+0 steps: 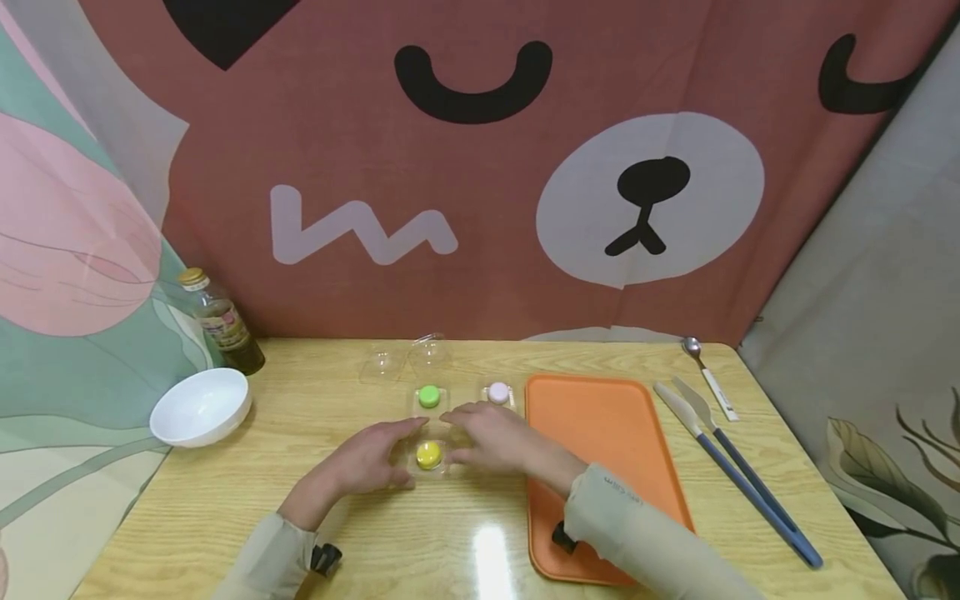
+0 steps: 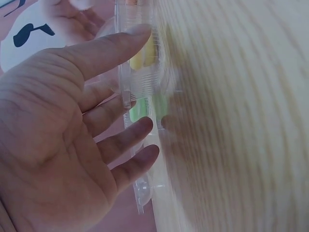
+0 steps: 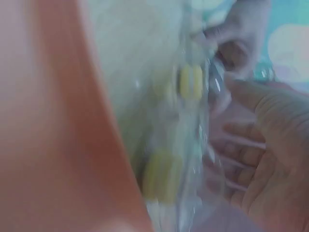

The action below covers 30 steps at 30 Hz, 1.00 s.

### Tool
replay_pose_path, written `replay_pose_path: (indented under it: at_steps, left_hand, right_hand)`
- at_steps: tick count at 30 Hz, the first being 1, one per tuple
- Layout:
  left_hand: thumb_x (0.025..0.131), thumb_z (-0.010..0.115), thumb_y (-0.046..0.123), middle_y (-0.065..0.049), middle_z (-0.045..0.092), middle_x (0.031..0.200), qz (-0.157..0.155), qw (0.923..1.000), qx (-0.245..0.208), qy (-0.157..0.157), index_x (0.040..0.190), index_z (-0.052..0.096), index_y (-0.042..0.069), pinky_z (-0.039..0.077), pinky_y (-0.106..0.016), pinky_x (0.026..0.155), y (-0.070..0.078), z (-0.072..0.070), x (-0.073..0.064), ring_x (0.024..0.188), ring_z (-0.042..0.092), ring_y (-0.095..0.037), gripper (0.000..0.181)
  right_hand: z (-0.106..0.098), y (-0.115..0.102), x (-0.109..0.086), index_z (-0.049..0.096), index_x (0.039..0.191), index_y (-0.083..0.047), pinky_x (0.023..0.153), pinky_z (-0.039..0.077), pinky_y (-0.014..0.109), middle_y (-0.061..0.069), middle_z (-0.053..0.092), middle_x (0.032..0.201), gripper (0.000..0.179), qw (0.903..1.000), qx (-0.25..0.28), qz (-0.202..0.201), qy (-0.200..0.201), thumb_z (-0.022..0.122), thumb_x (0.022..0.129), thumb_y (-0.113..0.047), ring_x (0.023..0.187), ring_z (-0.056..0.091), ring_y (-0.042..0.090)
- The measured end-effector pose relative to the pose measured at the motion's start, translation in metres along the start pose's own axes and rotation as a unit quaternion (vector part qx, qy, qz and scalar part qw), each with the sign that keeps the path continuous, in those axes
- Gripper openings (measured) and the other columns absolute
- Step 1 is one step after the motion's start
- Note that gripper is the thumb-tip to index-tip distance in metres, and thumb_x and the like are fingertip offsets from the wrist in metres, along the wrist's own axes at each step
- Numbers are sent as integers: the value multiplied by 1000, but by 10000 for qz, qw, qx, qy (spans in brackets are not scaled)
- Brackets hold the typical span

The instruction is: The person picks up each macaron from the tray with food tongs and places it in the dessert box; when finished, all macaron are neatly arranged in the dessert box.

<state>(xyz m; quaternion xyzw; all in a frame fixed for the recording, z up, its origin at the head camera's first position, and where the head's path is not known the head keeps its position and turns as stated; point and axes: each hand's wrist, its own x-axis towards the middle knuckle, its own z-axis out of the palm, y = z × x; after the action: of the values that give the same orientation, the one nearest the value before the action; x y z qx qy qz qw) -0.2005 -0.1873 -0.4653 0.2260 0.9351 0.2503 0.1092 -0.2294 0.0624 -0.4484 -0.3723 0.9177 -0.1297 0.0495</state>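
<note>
A yellow macaron (image 1: 429, 455) sits in a small clear plastic box (image 2: 126, 72) on the table. My left hand (image 1: 365, 460) is at the left of it, its fingers apart; in the left wrist view the thumb lies across the box, and I cannot tell if it touches. On the other side is my right hand (image 1: 495, 437), fingers loosely extended and blurred, holding nothing that shows. Just beyond the hands are a green macaron (image 1: 429, 396) and a pale pink macaron (image 1: 498, 392), each on clear plastic.
Clear plastic lids (image 1: 382, 363) lie at the back. An orange tray (image 1: 592, 433) is under my right forearm. Tongs (image 1: 750, 479) and a spoon (image 1: 708, 379) lie at the right. A white bowl (image 1: 201, 408) and a bottle (image 1: 225, 325) stand at the left.
</note>
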Motion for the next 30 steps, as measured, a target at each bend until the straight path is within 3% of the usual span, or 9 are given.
replay_pose_path:
  at_steps: [5,10,15,19,25,30]
  left_hand:
    - [76,88,21,-14,54,150,167,9997,120,95,153,46,13,42,-56,115,-1,0,-1,137,53,-37,89]
    - [76,89,23,-13,53,152,209,9997,111,111,154,45,14,40,-55,117,-1,0,-3,139,50,-37,90]
    - [79,87,27,-13,48,156,282,9994,-38,175,154,43,12,36,-56,119,-3,-6,-5,143,46,-38,88]
    - [86,81,30,-11,50,154,358,9980,-143,495,153,46,12,39,-55,118,-6,-19,-4,142,47,-36,78]
    - [92,75,32,-11,57,149,332,9922,-179,1186,151,49,11,49,-56,107,-11,-40,16,133,56,-37,67]
    - [92,75,38,-17,52,152,60,9908,-44,1353,155,41,8,45,-59,111,-14,-56,48,136,52,-41,77]
  right_hand:
    - [-18,31,-3,57,145,-14,114,46,49,7,60,145,59,9981,436,83,428,68,95,-45,137,54,29]
    - [-29,67,-6,55,146,-11,118,41,52,12,56,149,63,9940,548,587,749,71,94,-41,141,50,34]
    - [-29,92,-9,52,147,-4,118,40,53,16,54,150,66,9930,550,873,577,75,93,-33,140,49,37]
    - [-21,101,-10,51,146,-1,118,40,52,17,55,149,69,9930,590,940,413,78,90,-30,139,51,36]
    - [-14,107,-11,50,147,0,117,41,52,16,55,149,71,9919,760,941,396,79,89,-30,140,50,36]
    - [-9,108,-8,52,145,0,117,42,51,16,57,148,70,9934,674,836,399,79,89,-31,139,51,35]
